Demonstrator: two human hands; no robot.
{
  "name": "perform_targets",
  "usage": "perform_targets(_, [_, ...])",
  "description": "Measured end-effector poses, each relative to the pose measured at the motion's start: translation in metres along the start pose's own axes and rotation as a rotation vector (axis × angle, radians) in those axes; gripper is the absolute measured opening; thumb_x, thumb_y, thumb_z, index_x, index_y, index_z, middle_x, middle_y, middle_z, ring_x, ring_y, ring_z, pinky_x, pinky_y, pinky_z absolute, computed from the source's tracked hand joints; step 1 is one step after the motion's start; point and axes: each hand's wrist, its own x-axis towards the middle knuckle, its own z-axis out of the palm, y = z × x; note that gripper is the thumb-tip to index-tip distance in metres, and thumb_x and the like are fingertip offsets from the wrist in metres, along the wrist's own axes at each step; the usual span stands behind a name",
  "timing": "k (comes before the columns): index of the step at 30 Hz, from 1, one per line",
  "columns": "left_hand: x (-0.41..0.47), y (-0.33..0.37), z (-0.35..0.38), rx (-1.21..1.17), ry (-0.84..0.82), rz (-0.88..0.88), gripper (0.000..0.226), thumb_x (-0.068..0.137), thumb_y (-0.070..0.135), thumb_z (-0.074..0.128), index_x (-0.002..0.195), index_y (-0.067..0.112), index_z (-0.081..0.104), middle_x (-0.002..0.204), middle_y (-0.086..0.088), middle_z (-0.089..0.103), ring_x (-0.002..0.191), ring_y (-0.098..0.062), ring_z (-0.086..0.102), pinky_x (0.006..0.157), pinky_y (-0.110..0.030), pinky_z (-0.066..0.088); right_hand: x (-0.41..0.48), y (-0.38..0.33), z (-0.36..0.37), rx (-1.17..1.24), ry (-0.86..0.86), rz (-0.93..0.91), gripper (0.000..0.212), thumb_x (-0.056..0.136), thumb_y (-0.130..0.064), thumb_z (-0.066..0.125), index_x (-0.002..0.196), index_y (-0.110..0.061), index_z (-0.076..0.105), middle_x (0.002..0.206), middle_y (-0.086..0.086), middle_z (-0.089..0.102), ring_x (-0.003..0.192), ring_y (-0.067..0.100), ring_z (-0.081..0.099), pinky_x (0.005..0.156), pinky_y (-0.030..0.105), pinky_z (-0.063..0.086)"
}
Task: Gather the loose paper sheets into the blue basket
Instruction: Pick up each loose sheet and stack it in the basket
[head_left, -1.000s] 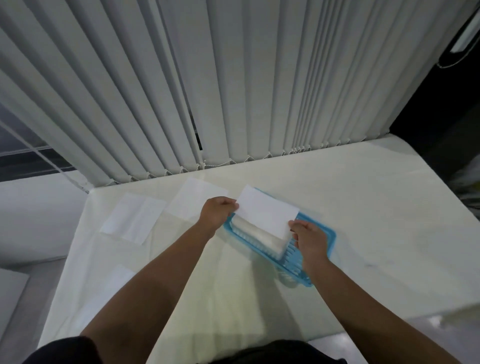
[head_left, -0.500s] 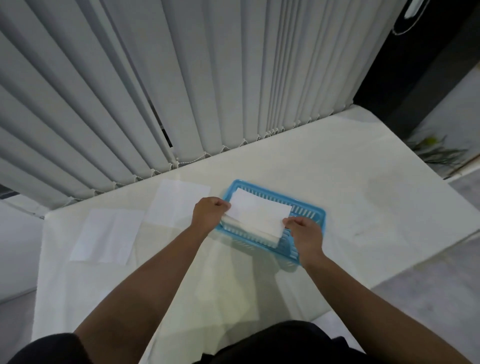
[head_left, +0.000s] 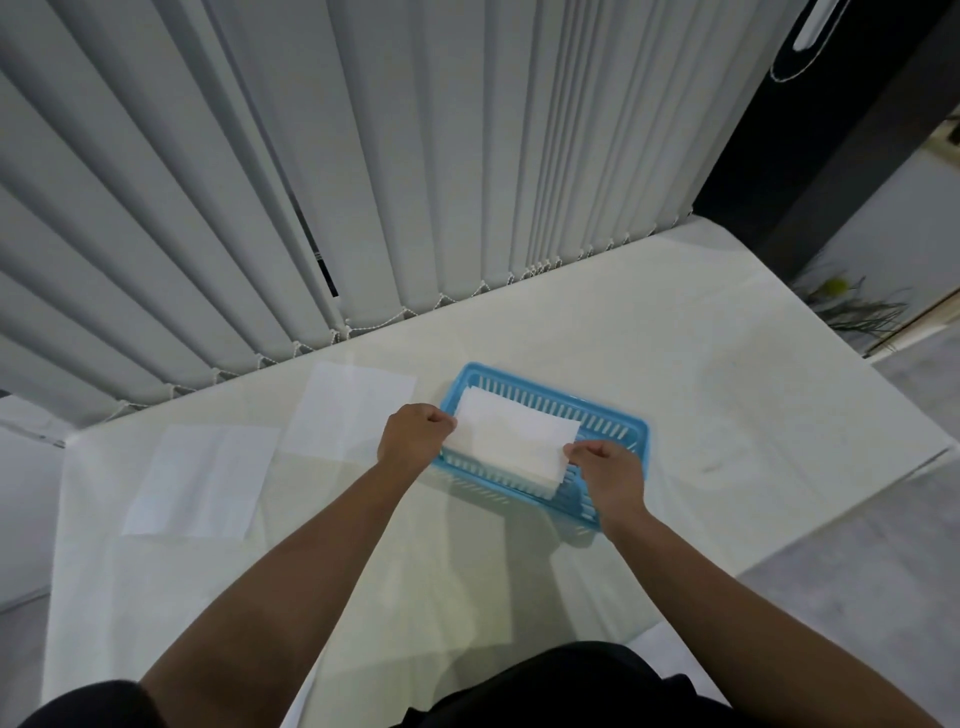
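We pinch a thin white paper sheet (head_left: 511, 444) by its two short ends, left hand (head_left: 413, 434) and right hand (head_left: 608, 467) with fingers closed on it, keeping it flat to drop squarely into the slotted blue plastic basket (head_left: 608, 423). Two more limp sheets (head_left: 200, 480) lie on the smooth pale table (head_left: 727, 395).

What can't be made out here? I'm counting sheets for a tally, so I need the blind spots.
Head view:
- How many sheets are in the blue basket: the top sheet covers the stack.
- Fingertips of left hand and right hand: curled under, hidden.
- Table near side: arms block it.
- Print on loose sheets: too faint.
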Motion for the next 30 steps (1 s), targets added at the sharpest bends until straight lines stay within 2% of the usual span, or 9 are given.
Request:
perform_targets(5, [0.0,-0.004,-0.001,-0.027,0.005,0.005,0.02,0.089,0.027,0.058,0.092,0.015,0.072,0.087,0.004,0.066,0.08,-0.015,0.059,0.072,-0.025,0.041,0.002,0.002,0.003,0.007,-0.007,0.007,0.022,0.082,-0.014,0.072,0.062,-0.021,0.065,0.072,-0.005,0.066,0.069,0.01,0.057,0.072,0.028,0.042])
perform_targets(8, [0.0,-0.007,-0.002,-0.033,0.003,0.018,0.02,0.089,0.024,0.057,0.093,0.014,0.073,0.087,0.005,0.065,0.082,-0.014,0.058,0.072,-0.025,0.04,0.003,0.003,0.004,-0.003,-0.005,0.003,0.023,0.082,-0.015,0.072,0.062,-0.022,0.064,0.071,-0.006,0.065,0.072,0.013,0.058,0.072,0.028,0.043])
perform_targets(10, [0.0,-0.007,-0.002,-0.034,0.002,0.021,0.019,0.089,0.022,0.055,0.088,0.016,0.073,0.084,0.007,0.065,0.08,-0.014,0.057,0.068,-0.023,0.04,0.004,0.003,0.005,-0.012,-0.004,0.005,0.023,0.083,-0.017,0.071,0.062,-0.023,0.064,0.071,-0.007,0.065,0.071,0.013,0.058,0.073,0.029,0.044])
perform_targets(13, [0.002,-0.008,-0.002,-0.019,0.007,0.03,0.023,0.087,0.019,0.051,0.07,0.022,0.065,0.077,0.007,0.063,0.073,-0.015,0.055,0.056,-0.022,0.037,0.006,0.004,0.006,-0.011,-0.002,0.013,0.023,0.083,-0.017,0.071,0.062,-0.023,0.065,0.072,-0.006,0.066,0.074,0.015,0.059,0.074,0.029,0.044])
perform_targets(14, [0.003,-0.009,-0.001,-0.015,0.005,0.034,0.023,0.087,0.019,0.051,0.07,0.022,0.065,0.078,0.006,0.063,0.073,-0.015,0.054,0.055,-0.021,0.037,0.006,0.004,0.006,-0.011,-0.001,0.013,0.023,0.083,-0.017,0.071,0.062,-0.023,0.065,0.072,-0.005,0.066,0.075,0.015,0.059,0.074,0.029,0.044])
perform_targets(20, [0.006,-0.011,0.002,-0.008,-0.009,0.05,0.022,0.092,0.025,0.053,0.095,0.015,0.073,0.093,0.001,0.07,0.079,-0.015,0.057,0.066,-0.024,0.039,0.01,0.01,0.006,-0.015,0.002,0.02,0.014,0.083,-0.017,0.072,0.069,-0.019,0.068,0.079,-0.001,0.068,0.078,0.017,0.06,0.072,0.028,0.044])
perform_targets(26, [0.007,-0.011,0.003,0.007,-0.005,0.066,0.025,0.091,0.021,0.054,0.107,0.016,0.072,0.108,0.001,0.071,0.091,-0.015,0.06,0.077,-0.024,0.043,0.011,0.013,0.006,-0.051,-0.006,0.0,0.003,0.084,-0.017,0.071,0.081,-0.017,0.07,0.086,-0.006,0.067,0.077,0.008,0.058,0.074,0.024,0.04])
perform_targets(30, [0.007,-0.012,0.003,-0.001,-0.005,0.07,0.025,0.091,0.021,0.053,0.108,0.017,0.072,0.11,0.001,0.071,0.09,-0.013,0.059,0.078,-0.023,0.042,0.012,0.014,0.007,-0.075,-0.004,-0.004,0.005,0.082,-0.019,0.072,0.081,-0.015,0.071,0.083,-0.006,0.067,0.077,0.011,0.059,0.071,0.025,0.042])
